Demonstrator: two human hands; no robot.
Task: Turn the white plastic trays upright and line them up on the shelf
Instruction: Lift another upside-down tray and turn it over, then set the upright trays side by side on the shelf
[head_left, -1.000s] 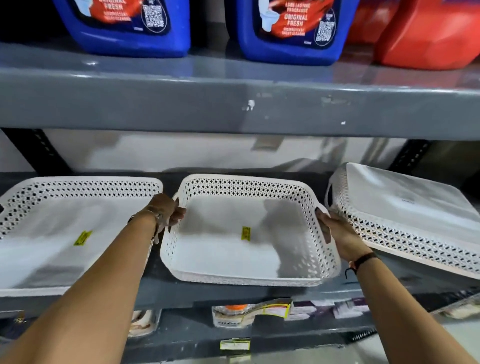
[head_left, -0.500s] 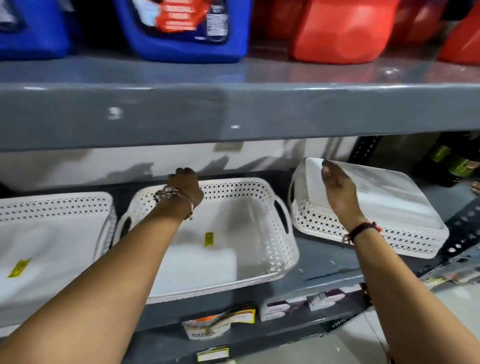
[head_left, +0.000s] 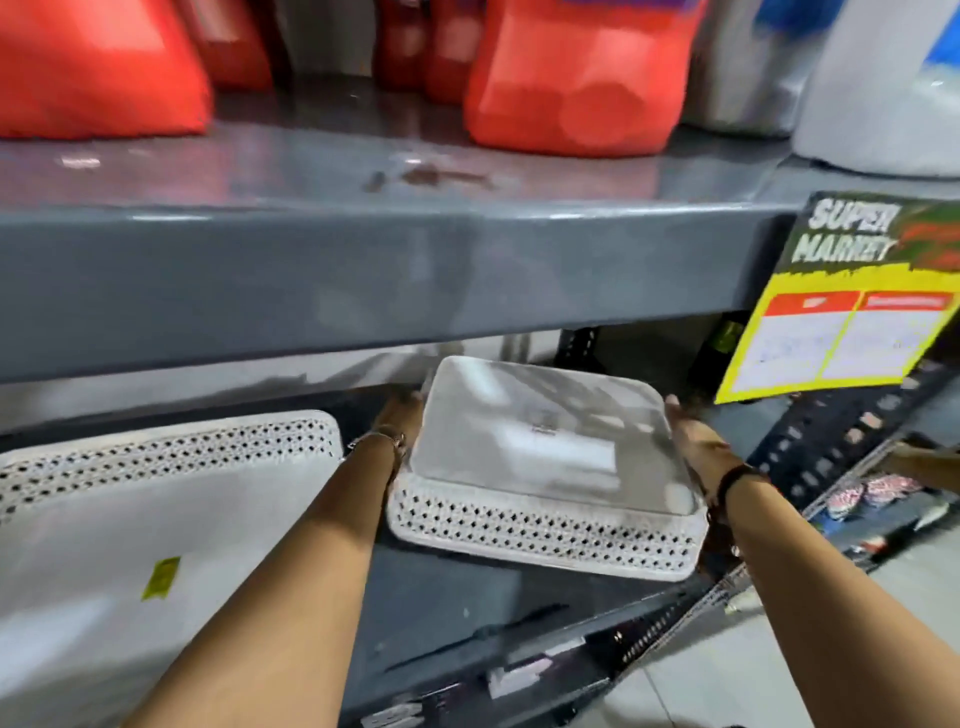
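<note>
Under the thick grey metal upper shelf (head_left: 363, 270), loaded with blurred red plastic jugs (head_left: 576, 83), your grey lower shelf (head_left: 441, 597) runs toward a yellow supermarket price sign (head_left: 841, 332) at two o'clock. Centred on it, the overturned white perforated plastic tray (head_left: 540, 467) lies base-up. Your left hand (head_left: 400, 421) and right hand (head_left: 693, 441) press its opposite sides, fingers extended. At nine o'clock, an upright white lattice tray (head_left: 130, 519) bears a yellow sticker.

Both arms stretched out forward, palms facing each other. Left hand (head_left: 400, 415) has a bracelet on the wrist, right hand (head_left: 691, 436) a dark band.
</note>
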